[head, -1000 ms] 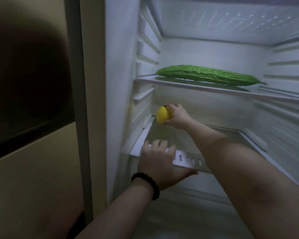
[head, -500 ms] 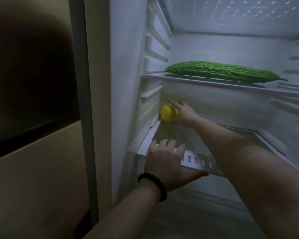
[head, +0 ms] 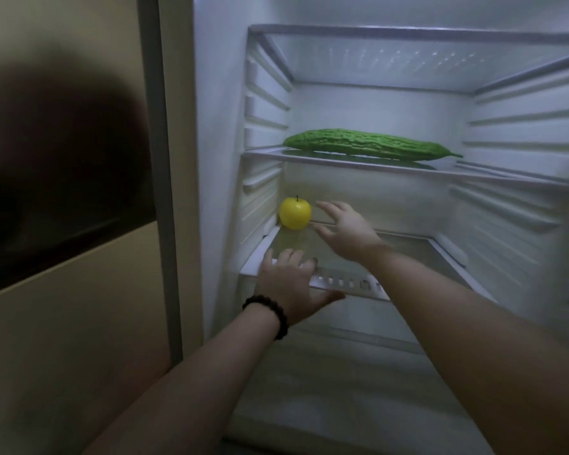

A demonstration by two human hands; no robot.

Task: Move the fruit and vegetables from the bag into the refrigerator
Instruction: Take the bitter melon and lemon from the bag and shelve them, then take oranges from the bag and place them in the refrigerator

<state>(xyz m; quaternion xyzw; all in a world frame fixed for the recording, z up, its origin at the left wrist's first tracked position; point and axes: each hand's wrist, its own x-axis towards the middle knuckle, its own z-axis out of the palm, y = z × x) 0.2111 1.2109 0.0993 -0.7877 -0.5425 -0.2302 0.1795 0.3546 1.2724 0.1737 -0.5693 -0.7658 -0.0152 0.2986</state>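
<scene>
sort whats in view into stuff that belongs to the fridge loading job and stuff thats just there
Part of the job:
- yellow apple, on the lower shelf
- bitter gourd, on the shelf above
- right hand, open beside the apple
- left hand, on the lower shelf's front edge

Just there:
- black bead bracelet
- beige cabinet

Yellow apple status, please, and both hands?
Right hand open, apart from yellow apple. Apple upright on lower shelf, back-left corner. Left hand gripping shelf front. Nothing obstructing.
</scene>
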